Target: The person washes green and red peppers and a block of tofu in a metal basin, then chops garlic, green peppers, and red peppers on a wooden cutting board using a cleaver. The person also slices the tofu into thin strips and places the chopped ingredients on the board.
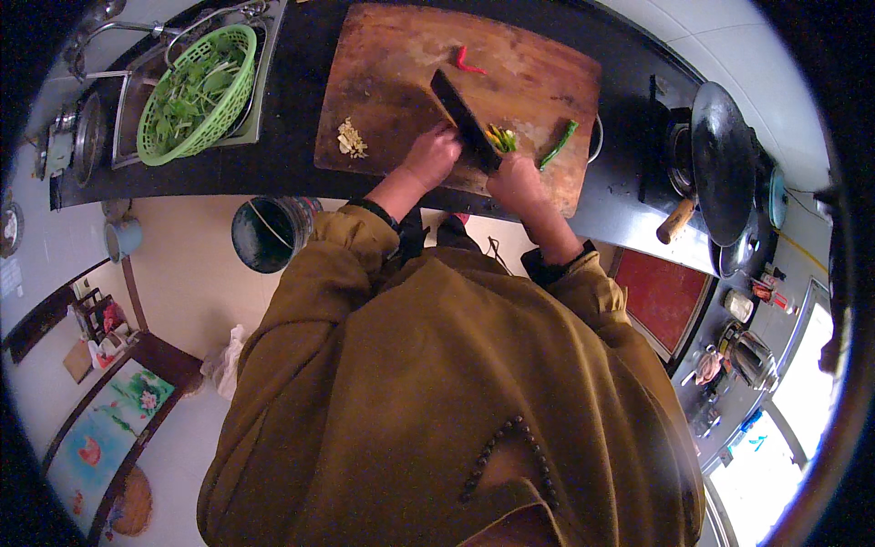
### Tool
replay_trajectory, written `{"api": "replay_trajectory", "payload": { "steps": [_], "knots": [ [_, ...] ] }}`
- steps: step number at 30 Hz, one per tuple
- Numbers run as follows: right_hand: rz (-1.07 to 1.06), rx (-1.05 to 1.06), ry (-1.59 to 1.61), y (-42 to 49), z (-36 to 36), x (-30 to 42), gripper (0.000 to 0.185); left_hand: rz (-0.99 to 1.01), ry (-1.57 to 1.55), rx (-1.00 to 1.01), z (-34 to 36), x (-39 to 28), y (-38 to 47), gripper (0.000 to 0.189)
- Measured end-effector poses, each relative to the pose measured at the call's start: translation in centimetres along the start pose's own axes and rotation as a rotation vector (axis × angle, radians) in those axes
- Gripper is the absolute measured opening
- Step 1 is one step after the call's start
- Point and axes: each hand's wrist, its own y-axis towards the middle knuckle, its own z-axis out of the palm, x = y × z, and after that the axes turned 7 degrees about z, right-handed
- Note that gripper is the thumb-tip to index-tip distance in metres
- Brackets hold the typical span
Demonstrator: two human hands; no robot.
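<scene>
My right hand [517, 183] grips a cleaver [465, 117] by its handle, the dark blade slanting up and left over a wooden cutting board [410, 55]. Just left of the blade my left hand [436, 154] rests with curled fingers; whether it holds anything is hidden. Cut green and yellow pepper pieces [504, 139] lie right of the blade. Farther right is a long green chili pepper [559, 145]. A bent red chili pepper [468, 61] lies beyond the cleaver's tip. A small pile of chopped garlic [351, 139] sits near the board's left edge.
A green plastic basket [251, 61] of leafy greens [195, 99] stands over the sink [126, 130] at left. At right, a black wok [724, 164] with a wooden handle [676, 221] stands by the stove. A dark bucket [263, 236] is on the floor below the counter.
</scene>
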Motion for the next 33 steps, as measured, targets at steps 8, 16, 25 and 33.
{"api": "replay_trajectory", "payload": {
  "steps": [8, 16, 25, 33],
  "knots": [
    [-0.083, -0.047, 0.073, -3.6, -2.7, -1.2, 0.021, 0.014, 0.008, -0.251, 1.2, 0.5, -0.6, 0.017],
    [-0.055, 0.095, -0.023, -4.9, -3.7, -1.0, 0.022, 0.040, -0.055, -0.228, 1.4, 0.8, -0.4, 0.020],
    [-0.051, -0.009, 0.097, -1.6, -1.0, 0.2, 0.028, -0.070, -0.044, -0.030, -0.3, 0.1, -0.3, 0.017],
    [0.062, 0.150, 0.099, -3.0, -3.1, -0.2, 0.027, -0.049, -0.105, -0.179, 0.4, 0.1, -0.2, 0.016]
  ]
}}
